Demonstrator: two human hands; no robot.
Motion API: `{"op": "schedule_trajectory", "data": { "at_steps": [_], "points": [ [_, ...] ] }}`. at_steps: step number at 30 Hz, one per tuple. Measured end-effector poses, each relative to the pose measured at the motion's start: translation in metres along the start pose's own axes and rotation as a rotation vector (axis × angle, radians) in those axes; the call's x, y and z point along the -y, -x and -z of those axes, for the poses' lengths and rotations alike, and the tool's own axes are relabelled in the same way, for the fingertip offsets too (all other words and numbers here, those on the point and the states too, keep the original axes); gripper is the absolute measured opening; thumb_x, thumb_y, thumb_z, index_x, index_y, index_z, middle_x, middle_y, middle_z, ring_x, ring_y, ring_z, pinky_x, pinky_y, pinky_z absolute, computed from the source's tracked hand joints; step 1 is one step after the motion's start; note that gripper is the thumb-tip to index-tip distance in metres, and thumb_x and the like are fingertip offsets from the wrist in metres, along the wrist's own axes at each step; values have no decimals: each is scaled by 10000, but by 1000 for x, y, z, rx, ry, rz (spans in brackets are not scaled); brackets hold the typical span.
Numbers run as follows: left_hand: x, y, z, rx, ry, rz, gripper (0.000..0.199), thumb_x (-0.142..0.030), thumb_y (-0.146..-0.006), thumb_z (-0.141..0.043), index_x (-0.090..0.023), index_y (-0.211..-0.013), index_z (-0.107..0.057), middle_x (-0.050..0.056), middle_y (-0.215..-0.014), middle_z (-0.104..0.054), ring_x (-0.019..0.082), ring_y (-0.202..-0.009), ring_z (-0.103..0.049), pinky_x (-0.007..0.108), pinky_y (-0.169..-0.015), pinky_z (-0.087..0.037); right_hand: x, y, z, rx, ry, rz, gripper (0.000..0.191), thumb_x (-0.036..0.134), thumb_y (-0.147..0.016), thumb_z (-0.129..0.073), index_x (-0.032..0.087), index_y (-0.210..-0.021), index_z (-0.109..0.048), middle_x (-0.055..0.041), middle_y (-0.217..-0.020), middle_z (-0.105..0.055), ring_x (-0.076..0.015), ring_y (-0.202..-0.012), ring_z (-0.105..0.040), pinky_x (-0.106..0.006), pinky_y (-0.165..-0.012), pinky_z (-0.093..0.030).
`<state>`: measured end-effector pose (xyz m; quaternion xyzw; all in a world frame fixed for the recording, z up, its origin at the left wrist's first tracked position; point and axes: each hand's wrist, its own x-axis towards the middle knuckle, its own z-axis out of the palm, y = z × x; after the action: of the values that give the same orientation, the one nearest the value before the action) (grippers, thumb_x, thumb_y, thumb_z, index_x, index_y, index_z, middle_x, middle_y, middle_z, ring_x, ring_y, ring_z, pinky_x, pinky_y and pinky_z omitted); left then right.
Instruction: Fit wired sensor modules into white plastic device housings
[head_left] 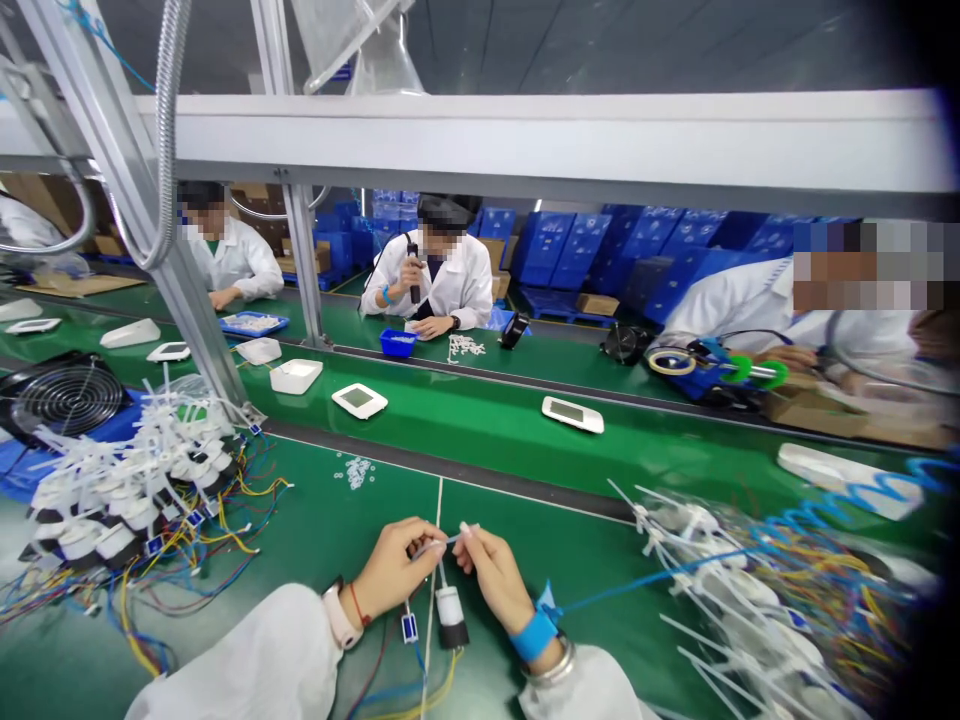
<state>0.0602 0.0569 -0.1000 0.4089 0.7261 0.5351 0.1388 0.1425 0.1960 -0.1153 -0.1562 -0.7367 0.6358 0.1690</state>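
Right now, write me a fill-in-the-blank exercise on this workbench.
The left hand and right hand pinch a pale strip above a part with a white top and a ____ bottom.
The blue wristband beside the silver bracelet is on the ____ wrist.
The large black fan lies near the picture's ____ edge.
Missing words: black; right; left.

a white-and-black cylindrical part (451, 615) with a yellow wire (453, 668) shows against a dark green surface (570, 550) crossed by one pale stripe (439, 500), amid white sleeves (247, 650), a bright blue wristband (535, 636) and a pale pink watch strap (343, 617). beyond, white devices (359, 401) with grey screens dot a brighter green belt (465, 405); boxes (551, 250) behind are blue.
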Motion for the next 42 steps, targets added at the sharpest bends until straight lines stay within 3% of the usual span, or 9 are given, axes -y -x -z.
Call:
{"op": "schedule_trajectory", "data": {
  "at_steps": [35, 42],
  "points": [
    [-4, 1, 1, 6, -12, -18, 202, -255, -799, -512, -136, -823, -674, 40, -714, -622, 113, -605, -496, 206, -565, -369, -1, 1, -1, 27, 53, 14, 549, 657, -752, -452, 146, -581, -555, -24, -531, -510, -129, -507, -464, -258, -514, -380],
    [0, 1, 0, -2, -12, -13, 183, -230, -792, -519, -147, -831, -677, 28, -696, -603, 109, -603, -494, 201, -571, -366, -3, 1, 1, -77, 40, 11, 527, 644, -763, -445, 154, -583, -523, -9, -534, -478, -122, -511, -435, -247, -503, -353]
  ]
}}
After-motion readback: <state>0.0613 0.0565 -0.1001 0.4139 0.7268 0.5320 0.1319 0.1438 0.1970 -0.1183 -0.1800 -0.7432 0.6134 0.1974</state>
